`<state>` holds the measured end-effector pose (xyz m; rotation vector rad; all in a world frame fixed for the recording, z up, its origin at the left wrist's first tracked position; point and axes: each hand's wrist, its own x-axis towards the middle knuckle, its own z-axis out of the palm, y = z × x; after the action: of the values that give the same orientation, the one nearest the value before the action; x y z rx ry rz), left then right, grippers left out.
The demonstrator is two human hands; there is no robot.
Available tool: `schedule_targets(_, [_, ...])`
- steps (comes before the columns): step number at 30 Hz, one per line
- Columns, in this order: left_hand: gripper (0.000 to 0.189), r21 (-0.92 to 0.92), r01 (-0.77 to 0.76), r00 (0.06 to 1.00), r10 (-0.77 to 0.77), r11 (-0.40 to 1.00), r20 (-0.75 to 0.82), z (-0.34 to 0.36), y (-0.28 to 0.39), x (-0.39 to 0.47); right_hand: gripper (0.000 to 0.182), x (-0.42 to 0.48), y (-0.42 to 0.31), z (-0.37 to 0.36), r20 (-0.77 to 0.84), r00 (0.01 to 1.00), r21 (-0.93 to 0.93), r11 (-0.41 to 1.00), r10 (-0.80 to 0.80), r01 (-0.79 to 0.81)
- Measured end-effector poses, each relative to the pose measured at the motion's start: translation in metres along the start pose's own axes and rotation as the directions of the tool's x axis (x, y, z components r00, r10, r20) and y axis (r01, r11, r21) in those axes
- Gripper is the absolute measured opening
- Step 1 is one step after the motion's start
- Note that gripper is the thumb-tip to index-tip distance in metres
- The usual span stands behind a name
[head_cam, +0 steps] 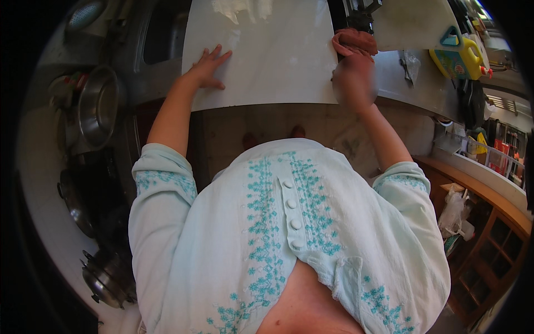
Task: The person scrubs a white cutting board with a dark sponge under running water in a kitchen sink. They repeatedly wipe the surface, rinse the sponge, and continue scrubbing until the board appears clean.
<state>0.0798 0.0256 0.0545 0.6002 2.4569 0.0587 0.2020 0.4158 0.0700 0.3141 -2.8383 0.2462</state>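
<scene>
My left hand (208,69) lies with spread fingers on a large white board or panel (267,62), near its left edge, and holds nothing. Beyond the board's right edge, my right hand (356,81) is on a reddish-brown cloth (354,41), which is bunched up ahead of the fingers. A blur covers most of that hand, so its grip on the cloth cannot be made out. Light reflects off the glossy board at its far end.
A dark sink (164,37) is at the left, with a steel basin (99,106) nearer. Lidded pots (106,279) stand lower left. Right of the cloth are a pale board (413,25), a clear plastic bag (411,67) and a yellow detergent jug (469,60).
</scene>
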Motion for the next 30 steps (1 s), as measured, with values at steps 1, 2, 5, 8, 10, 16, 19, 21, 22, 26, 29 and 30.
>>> schedule_targets(1, [0.112,-0.014,-0.002,1.0,0.002,1.0,-0.001,0.001,-0.001,-0.001,0.01,-0.008,-0.006,-0.003,-0.095,0.995,0.03,0.999,-0.037,0.04])
schedule_targets(2, [0.112,-0.029,-0.004,1.0,0.004,1.0,-0.002,0.001,-0.002,-0.002,0.01,-0.007,-0.007,-0.003,-0.14,0.989,0.042,0.997,-0.053,0.059])
schedule_targets(5, [0.112,-0.019,0.007,1.0,-0.007,1.0,-0.007,0.001,0.002,-0.003,0.01,0.002,-0.007,-0.005,-0.137,0.99,0.012,0.999,-0.03,0.032])
schedule_targets(8, [0.113,-0.044,-0.011,1.0,0.01,0.999,-0.01,0.003,-0.002,-0.001,0.011,0.028,-0.007,-0.012,0.071,0.994,-0.088,0.993,0.086,-0.08])
schedule_targets(10, [0.113,-0.055,0.004,1.0,-0.004,0.998,0.012,-0.001,0.001,-0.004,0.014,0.034,-0.003,-0.013,0.182,0.977,-0.145,0.986,0.109,-0.083])
schedule_targets(16, [0.112,-0.068,0.027,1.0,-0.027,0.997,0.011,0.0,0.003,-0.004,0.015,0.02,0.0,-0.001,0.0,1.0,-0.083,0.997,0.002,-0.002])
schedule_targets(19, [0.112,-0.054,0.028,0.999,-0.027,0.998,0.023,-0.002,0.005,0.0,0.019,0.029,0.021,0.022,0.076,0.997,-0.171,0.985,-0.01,0.023])
schedule_targets(21, [0.112,-0.04,0.042,0.999,-0.04,0.998,0.035,-0.002,0.003,-0.001,0.023,0.023,0.027,0.038,0.143,0.99,-0.189,0.982,0.009,0.018])
schedule_targets(22, [0.112,-0.042,0.051,0.998,-0.049,0.998,0.038,0.0,0.003,-0.001,0.025,0.016,0.023,0.037,0.184,0.983,-0.192,0.981,0.026,0.01])
schedule_targets(26, [0.113,-0.049,0.054,0.998,-0.053,0.997,0.026,0.003,0.002,-0.003,0.033,0.027,0.022,0.032,0.228,0.974,-0.186,0.981,-0.012,0.056])
schedule_targets(29, [0.114,-0.036,0.04,0.998,-0.038,0.999,0.047,-0.003,0.004,0.0,0.032,0.059,0.045,0.048,0.232,0.972,-0.184,0.983,0.031,0.012])
schedule_targets(30, [0.114,-0.035,0.035,0.999,-0.033,0.999,0.038,-0.006,0.004,0.0,0.031,0.07,0.052,0.056,0.253,0.965,-0.176,0.984,0.061,-0.016])
